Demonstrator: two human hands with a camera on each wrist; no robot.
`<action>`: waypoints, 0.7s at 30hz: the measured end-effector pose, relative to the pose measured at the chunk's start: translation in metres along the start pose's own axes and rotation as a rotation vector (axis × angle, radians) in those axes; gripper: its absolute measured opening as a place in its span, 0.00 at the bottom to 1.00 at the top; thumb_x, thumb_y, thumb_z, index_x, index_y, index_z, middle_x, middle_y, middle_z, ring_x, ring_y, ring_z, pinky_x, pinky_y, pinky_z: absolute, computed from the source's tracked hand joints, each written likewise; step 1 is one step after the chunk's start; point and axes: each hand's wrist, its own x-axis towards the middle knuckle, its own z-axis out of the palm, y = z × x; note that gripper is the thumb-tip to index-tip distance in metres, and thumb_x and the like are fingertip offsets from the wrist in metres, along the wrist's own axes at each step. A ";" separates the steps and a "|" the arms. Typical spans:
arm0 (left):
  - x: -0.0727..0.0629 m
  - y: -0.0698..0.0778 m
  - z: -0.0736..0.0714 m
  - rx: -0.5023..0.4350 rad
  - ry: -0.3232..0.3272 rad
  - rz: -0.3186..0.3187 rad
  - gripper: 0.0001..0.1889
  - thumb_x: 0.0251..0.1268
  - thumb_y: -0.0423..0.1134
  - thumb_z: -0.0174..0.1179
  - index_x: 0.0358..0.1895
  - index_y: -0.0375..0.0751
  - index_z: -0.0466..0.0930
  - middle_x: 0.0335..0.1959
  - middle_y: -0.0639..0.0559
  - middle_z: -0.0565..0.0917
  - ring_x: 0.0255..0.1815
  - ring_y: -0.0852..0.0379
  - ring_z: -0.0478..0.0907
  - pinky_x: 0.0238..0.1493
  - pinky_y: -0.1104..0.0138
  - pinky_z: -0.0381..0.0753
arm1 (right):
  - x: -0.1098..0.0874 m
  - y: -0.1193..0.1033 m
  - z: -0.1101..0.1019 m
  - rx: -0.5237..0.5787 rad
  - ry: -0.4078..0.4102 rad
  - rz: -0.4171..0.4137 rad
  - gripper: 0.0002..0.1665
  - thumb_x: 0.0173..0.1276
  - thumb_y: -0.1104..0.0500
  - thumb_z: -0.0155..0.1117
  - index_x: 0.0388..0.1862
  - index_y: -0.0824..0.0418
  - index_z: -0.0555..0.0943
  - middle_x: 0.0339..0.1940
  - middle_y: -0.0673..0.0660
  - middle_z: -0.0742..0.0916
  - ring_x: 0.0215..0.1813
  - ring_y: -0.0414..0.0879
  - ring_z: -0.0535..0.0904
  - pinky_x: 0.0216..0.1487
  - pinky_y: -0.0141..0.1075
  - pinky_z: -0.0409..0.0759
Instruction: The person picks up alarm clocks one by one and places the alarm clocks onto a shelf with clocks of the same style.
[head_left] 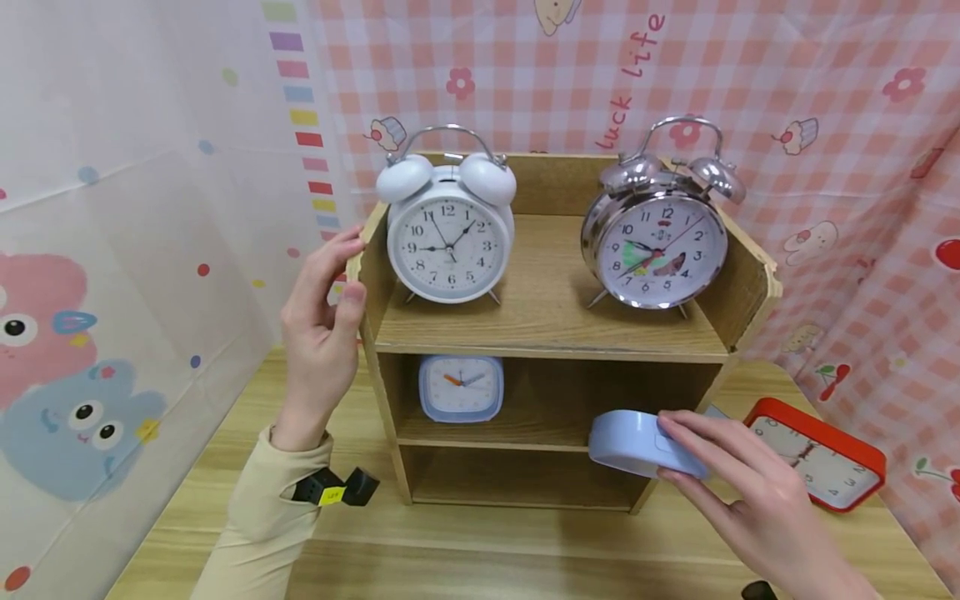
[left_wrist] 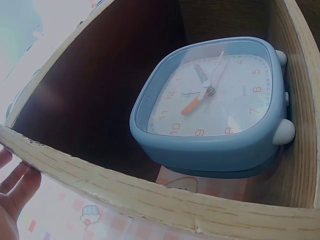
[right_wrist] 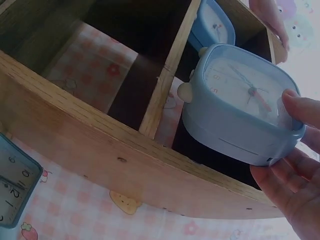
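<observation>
My right hand (head_left: 750,483) pinches a light blue alarm clock (head_left: 637,442) between thumb and fingers, in front of the right part of the small wooden shelf (head_left: 555,357). In the right wrist view, this clock's dial (right_wrist: 250,90) shows and the clock is at the compartment openings. My left hand (head_left: 322,333) touches the upper left side panel of the shelf with its fingertips (left_wrist: 27,182). A second blue alarm clock (head_left: 461,389) stands at the left of the middle compartment, its dial facing out.
On the top shelf stand a white twin-bell alarm clock (head_left: 450,242) at left and a silver one (head_left: 660,242) at right. A red square clock (head_left: 832,454) lies right of the shelf on the wooden table (head_left: 420,558). A teal-framed clock (right_wrist: 17,185) shows beside the shelf. Checked cloth hangs behind.
</observation>
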 end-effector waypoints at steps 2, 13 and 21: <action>0.000 0.000 0.000 0.004 0.000 -0.002 0.33 0.80 0.61 0.55 0.64 0.31 0.79 0.71 0.42 0.81 0.63 0.62 0.80 0.20 0.79 0.63 | 0.001 0.002 0.002 -0.005 -0.007 0.004 0.35 0.79 0.38 0.58 0.55 0.69 0.88 0.55 0.59 0.90 0.64 0.28 0.78 0.68 0.14 0.70; 0.000 0.000 0.000 0.008 0.001 0.002 0.33 0.80 0.60 0.55 0.64 0.30 0.79 0.70 0.41 0.81 0.65 0.63 0.80 0.20 0.79 0.63 | 0.018 0.009 0.016 -0.038 -0.020 -0.047 0.33 0.81 0.39 0.56 0.56 0.67 0.88 0.53 0.62 0.90 0.62 0.34 0.80 0.71 0.14 0.68; -0.001 -0.001 0.000 0.007 -0.001 0.004 0.32 0.80 0.60 0.55 0.64 0.31 0.79 0.71 0.51 0.82 0.63 0.62 0.80 0.20 0.79 0.63 | 0.027 0.013 0.021 -0.080 -0.114 -0.006 0.32 0.83 0.39 0.51 0.61 0.61 0.87 0.54 0.59 0.89 0.56 0.44 0.81 0.70 0.14 0.66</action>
